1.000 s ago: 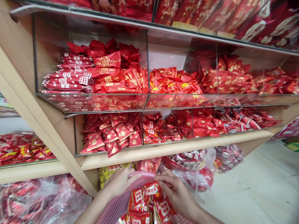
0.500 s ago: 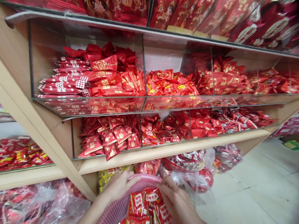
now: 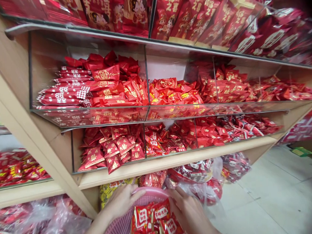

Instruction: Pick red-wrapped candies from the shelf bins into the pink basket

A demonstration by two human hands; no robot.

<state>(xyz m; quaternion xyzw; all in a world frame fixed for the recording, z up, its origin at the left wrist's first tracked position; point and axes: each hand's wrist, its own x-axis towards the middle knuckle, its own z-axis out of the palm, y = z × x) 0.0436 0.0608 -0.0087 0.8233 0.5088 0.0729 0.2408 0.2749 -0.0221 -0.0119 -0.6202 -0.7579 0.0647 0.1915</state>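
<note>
A pink plastic basket point(image 3: 117, 228) with perforated walls is at the bottom of the view. Inside it lie several red candy packets point(image 3: 143, 217) with white labels and gold edges. My left hand point(image 3: 123, 199) grips the far left part of its rim, thumb along the top. On the right side of the rim is my right hand point(image 3: 185, 206), its fingers curled over the edge. The basket's near side is cut off by the frame.
Ahead, a wooden shelf point(image 3: 117, 175) has clear-fronted bins of red wrapped sweets point(image 3: 121, 145). Below it are a yellow bag point(image 3: 107, 193) and plastic bags of red packets point(image 3: 201, 174). Tiled floor point(image 3: 254, 195) shows at right. More bagged sweets point(image 3: 28, 225) lie at lower left.
The shelves sit slightly lower and further left in the view. Both hands stay on the basket rim, and the basket appears slightly lower.
</note>
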